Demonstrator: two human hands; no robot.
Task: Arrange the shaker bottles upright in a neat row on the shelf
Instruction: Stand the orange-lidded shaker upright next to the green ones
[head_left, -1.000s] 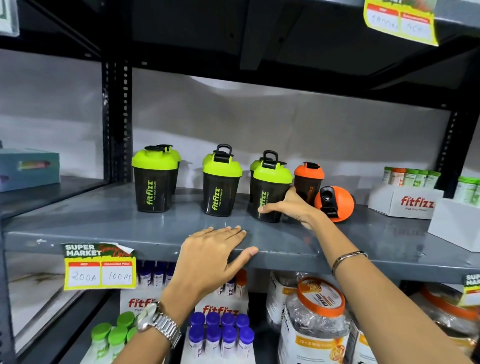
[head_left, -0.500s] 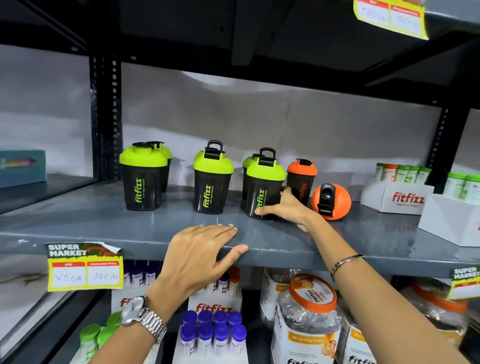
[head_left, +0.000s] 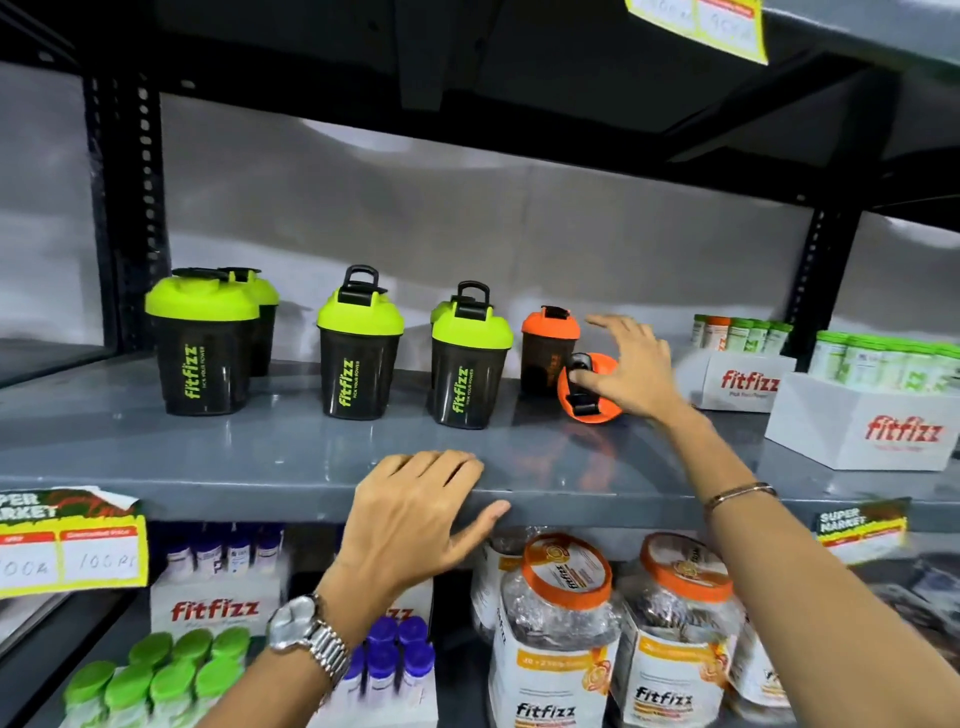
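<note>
Head view. I am facing a grey shelf (head_left: 260, 467) with shakers standing along it.

Left to right: a green-lidded shaker (head_left: 202, 343) is standing upright with a second one (head_left: 265, 312) tucked behind it, mostly hidden. Next, a lone green shaker (head_left: 359, 353), upright, handle loop raised. Then a third green shaker (head_left: 470, 364), upright, with another green lid (head_left: 441, 312) peeking out behind its left side. All three front ones are showing the fitfizz print toward me.

Right of those, an orange-lidded shaker (head_left: 548, 348) is standing upright, set further back than the green row. Just beside it, to the right and nearer me, a tipped shaker (head_left: 587, 389) is lying on its side, its orange lid and black cap facing me.

My right hand (head_left: 631, 371) is reaching over the tipped shaker, fingers spread wide, thumb at the black cap, not closed on anything. Whether the palm is touching the lid I cannot tell. A thin bracelet (head_left: 740, 493) is sitting on that forearm.

My left hand (head_left: 415, 519) is resting flat on the shelf's front edge, fingers loosely open, thumb hanging below the lip, holding nothing. A metal watch (head_left: 306, 631) is on that wrist.

Far right on the shelf, two white fitfizz boxes (head_left: 862, 431) of tubes are sitting. Below, orange-lidded jars (head_left: 561, 623) and small bottles are filling the lower shelf. A yellow price tag (head_left: 72, 551) is hanging at the left.
</note>
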